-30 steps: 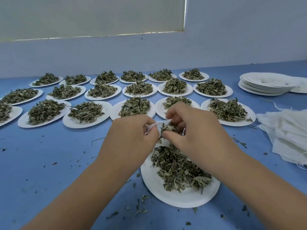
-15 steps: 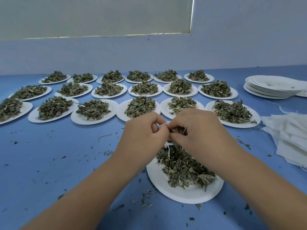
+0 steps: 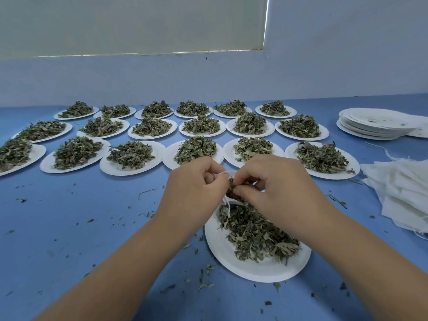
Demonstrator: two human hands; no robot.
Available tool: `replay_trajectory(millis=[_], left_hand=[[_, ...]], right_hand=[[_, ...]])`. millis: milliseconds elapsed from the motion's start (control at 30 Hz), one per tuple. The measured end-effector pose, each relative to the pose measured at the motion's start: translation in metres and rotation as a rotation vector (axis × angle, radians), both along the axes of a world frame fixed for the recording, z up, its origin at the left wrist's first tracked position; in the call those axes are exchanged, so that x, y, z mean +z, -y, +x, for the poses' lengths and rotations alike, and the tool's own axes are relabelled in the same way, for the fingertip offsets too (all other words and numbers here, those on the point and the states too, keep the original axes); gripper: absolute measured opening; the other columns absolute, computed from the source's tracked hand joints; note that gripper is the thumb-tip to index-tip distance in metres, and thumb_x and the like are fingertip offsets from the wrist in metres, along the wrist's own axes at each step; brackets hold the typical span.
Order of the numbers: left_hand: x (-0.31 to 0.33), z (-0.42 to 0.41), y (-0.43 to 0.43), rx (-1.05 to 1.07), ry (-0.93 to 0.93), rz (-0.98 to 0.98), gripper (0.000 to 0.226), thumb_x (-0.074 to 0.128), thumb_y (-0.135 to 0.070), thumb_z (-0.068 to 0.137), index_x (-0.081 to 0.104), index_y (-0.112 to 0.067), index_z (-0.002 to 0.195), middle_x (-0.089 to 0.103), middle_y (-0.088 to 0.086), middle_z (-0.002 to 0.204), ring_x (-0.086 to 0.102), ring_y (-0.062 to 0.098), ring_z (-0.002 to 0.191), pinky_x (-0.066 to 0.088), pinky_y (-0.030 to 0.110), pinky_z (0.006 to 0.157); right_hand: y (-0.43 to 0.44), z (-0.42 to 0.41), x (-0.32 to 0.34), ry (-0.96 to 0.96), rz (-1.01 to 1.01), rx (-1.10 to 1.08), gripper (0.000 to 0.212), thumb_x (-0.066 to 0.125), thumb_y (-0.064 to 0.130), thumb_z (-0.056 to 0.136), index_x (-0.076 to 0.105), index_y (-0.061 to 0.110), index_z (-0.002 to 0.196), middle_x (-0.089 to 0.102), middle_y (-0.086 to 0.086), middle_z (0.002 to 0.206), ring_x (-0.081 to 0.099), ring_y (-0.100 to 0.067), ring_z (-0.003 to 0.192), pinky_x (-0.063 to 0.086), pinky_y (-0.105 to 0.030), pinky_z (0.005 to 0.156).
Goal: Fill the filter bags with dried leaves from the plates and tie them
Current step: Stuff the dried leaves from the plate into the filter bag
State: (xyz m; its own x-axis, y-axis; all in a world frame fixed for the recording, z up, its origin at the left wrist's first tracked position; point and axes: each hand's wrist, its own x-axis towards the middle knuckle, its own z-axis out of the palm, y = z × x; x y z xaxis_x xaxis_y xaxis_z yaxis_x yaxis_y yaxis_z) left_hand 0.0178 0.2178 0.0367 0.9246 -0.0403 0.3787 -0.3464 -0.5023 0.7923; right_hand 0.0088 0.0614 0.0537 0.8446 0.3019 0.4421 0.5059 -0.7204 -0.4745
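The left hand (image 3: 194, 184) and right hand (image 3: 275, 181) meet knuckle to knuckle above the surface (image 3: 69, 228), both with fingers curled in. The left hand pinches the mouth of a small white filter bag (image 3: 226, 200), with a thin white string (image 3: 220, 173) looping over its fingertips. The right hand's thumb and fingers are pinched together on a tuft of dried leaves (image 3: 232, 181) right at the bag's opening. Most of the bag is hidden behind the two hands, so how full it is cannot be told.

Directly under the hands, at 6 o'clock, lies a white plate (image 3: 254, 272) with a loose heap of leaves (image 3: 254, 232) on it; the bag hangs over its far edge. Leaf crumbs (image 3: 206, 269) are scattered on the blue surface around the plate, mostly at 7 and 8 o'clock.

From 9 round to 1 o'clock, three rows of filled plates (image 3: 195, 149) stand side by side, each carrying its own mound of leaves. At 2 o'clock sits a stack of empty plates (image 3: 375, 126). At 3 o'clock, near the right edge, lies a pile of flat white bags (image 3: 403, 188) with loose strings trailing from it. A pale wall (image 3: 208, 77) rises at 12 o'clock behind the surface.
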Motion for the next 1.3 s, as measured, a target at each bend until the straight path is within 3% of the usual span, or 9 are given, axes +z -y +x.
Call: replay_trajectory(millis=[167, 267, 500, 667, 800, 967, 1100, 1200, 1300], left_hand=[[-0.001, -0.003, 0.004, -0.019, 0.004, -0.019, 0.017, 0.061, -0.012, 0.084, 0.063, -0.021, 0.070, 0.048, 0.004, 0.050, 0.035, 0.004, 0.041, 0.028, 0.008, 0.042], [-0.003, 0.000, 0.002, 0.020, -0.009, -0.021, 0.015, 0.062, -0.014, 0.085, 0.063, -0.018, 0.070, 0.052, 0.012, 0.055, 0.036, 0.006, 0.042, 0.029, 0.010, 0.041], [-0.001, -0.001, 0.002, 0.016, -0.008, -0.054, 0.016, 0.063, -0.016, 0.084, 0.064, -0.020, 0.068, 0.053, 0.006, 0.050, 0.037, 0.006, 0.042, 0.030, 0.013, 0.041], [0.000, 0.001, -0.004, 0.036, -0.038, -0.093, 0.017, 0.063, -0.019, 0.086, 0.064, -0.020, 0.068, 0.045, -0.004, 0.044, 0.038, 0.009, 0.042, 0.034, 0.023, 0.044], [0.002, 0.004, -0.010, 0.063, -0.066, -0.163, 0.019, 0.063, -0.017, 0.086, 0.064, -0.018, 0.068, 0.047, -0.009, 0.041, 0.041, 0.011, 0.040, 0.037, 0.029, 0.047], [0.003, 0.004, -0.013, 0.057, -0.075, -0.245, 0.019, 0.062, -0.016, 0.087, 0.063, -0.017, 0.069, 0.047, -0.012, 0.041, 0.041, 0.007, 0.038, 0.036, 0.029, 0.047], [0.003, 0.002, -0.011, -0.001, -0.075, -0.294, 0.020, 0.062, -0.013, 0.088, 0.062, -0.018, 0.068, 0.047, -0.014, 0.041, 0.042, 0.003, 0.035, 0.034, 0.017, 0.042], [0.003, 0.000, -0.007, -0.069, -0.064, -0.263, 0.017, 0.063, -0.013, 0.088, 0.066, -0.016, 0.072, 0.048, -0.013, 0.042, 0.040, 0.003, 0.037, 0.032, 0.017, 0.042], [0.002, 0.000, -0.007, -0.059, -0.020, -0.220, 0.016, 0.063, -0.015, 0.088, 0.067, -0.016, 0.073, 0.046, -0.013, 0.042, 0.037, 0.005, 0.038, 0.032, 0.023, 0.044]], right_hand=[[0.001, 0.001, 0.000, 0.007, -0.038, -0.015, 0.011, 0.072, 0.017, 0.083, 0.074, 0.026, 0.089, 0.066, 0.012, 0.082, 0.054, -0.001, 0.072, 0.041, -0.010, 0.068], [0.002, 0.000, 0.001, -0.016, 0.109, 0.009, 0.018, 0.074, 0.016, 0.081, 0.067, 0.027, 0.093, 0.062, 0.017, 0.086, 0.061, 0.004, 0.081, 0.045, -0.005, 0.071], [-0.003, -0.002, -0.003, 0.054, 0.129, 0.030, 0.016, 0.069, 0.006, 0.081, 0.062, 0.021, 0.082, 0.061, 0.010, 0.085, 0.061, -0.008, 0.084, 0.055, -0.033, 0.076], [0.005, -0.003, -0.001, 0.085, 0.245, 0.087, 0.019, 0.071, 0.006, 0.082, 0.071, 0.025, 0.085, 0.069, 0.017, 0.085, 0.065, 0.004, 0.082, 0.049, -0.009, 0.072], [0.012, -0.003, 0.004, 0.084, 0.351, 0.102, 0.027, 0.069, 0.009, 0.084, 0.073, 0.035, 0.085, 0.070, 0.023, 0.092, 0.067, 0.002, 0.087, 0.054, -0.023, 0.077], [0.014, -0.005, 0.006, 0.272, 0.030, 0.164, 0.026, 0.061, 0.007, 0.082, 0.076, 0.023, 0.095, 0.072, 0.015, 0.097, 0.065, -0.007, 0.092, 0.054, -0.029, 0.080], [0.007, -0.004, 0.001, 0.227, -0.254, 0.163, 0.040, 0.049, 0.006, 0.079, 0.076, 0.023, 0.103, 0.070, 0.014, 0.108, 0.057, -0.024, 0.083, 0.051, -0.042, 0.072], [-0.002, 0.003, -0.002, 0.156, -0.442, 0.158, 0.042, 0.041, 0.008, 0.084, 0.070, 0.028, 0.107, 0.065, 0.020, 0.107, 0.044, -0.021, 0.080, 0.043, -0.042, 0.079], [0.001, 0.003, -0.003, 0.137, -0.346, 0.191, 0.043, 0.039, 0.006, 0.083, 0.070, 0.027, 0.105, 0.065, 0.020, 0.108, 0.046, -0.021, 0.082, 0.042, -0.039, 0.082]])
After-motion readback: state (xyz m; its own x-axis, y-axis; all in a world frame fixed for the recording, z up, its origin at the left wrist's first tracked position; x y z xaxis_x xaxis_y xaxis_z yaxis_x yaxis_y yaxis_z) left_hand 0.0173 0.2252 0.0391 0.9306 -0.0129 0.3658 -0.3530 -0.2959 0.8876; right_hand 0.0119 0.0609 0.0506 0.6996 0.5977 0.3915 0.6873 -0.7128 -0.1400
